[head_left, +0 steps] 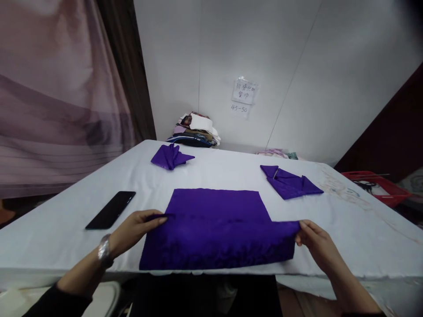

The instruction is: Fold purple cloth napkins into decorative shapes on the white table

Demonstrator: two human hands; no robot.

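Observation:
A purple cloth napkin lies partly on the white-covered table in front of me, its near part raised in a fold. My left hand pinches the fold's left corner between thumb and fingers. At the opposite end, my right hand grips the right corner the same way. Between the hands the folded edge runs nearly straight, and the flat far part shows behind it. Farther back are two folded purple napkins: a pleated one at left and a pointed one at right.
A black phone lies left of my left hand on the white tablecloth. A pile of folded cloths is against the wall. A red basket stands off the right edge. A handwritten paper hangs on the wall.

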